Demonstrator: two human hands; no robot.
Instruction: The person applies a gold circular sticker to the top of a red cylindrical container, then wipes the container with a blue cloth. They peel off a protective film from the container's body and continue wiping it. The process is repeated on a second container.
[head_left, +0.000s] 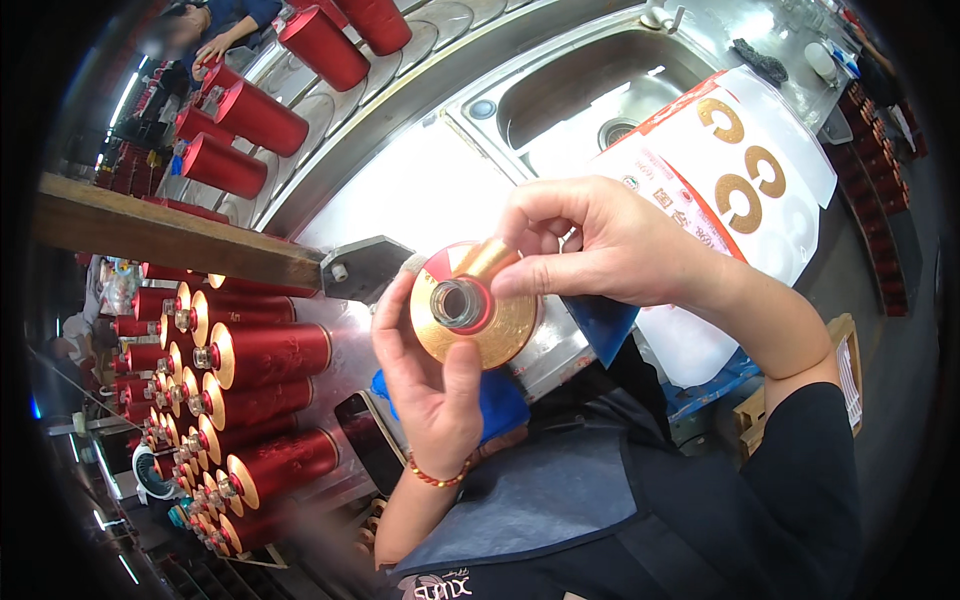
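My left hand grips a red glass bottle from the side, with its clear threaded neck facing up at me. A gold ring-shaped decal lies around most of the bottle's shoulder. One end of the decal curls up off the red surface, pinched between the thumb and forefinger of my right hand. A red gap shows on the shoulder at the upper left of the neck. The bottle's body is hidden beneath the shoulder.
A white sheet with several gold C-shaped decals lies by a steel sink. Many gold-shouldered red bottles stand at left, near a phone. Plain red bottles stand on a conveyor; a co-worker's hand reaches there. A wooden beam juts in.
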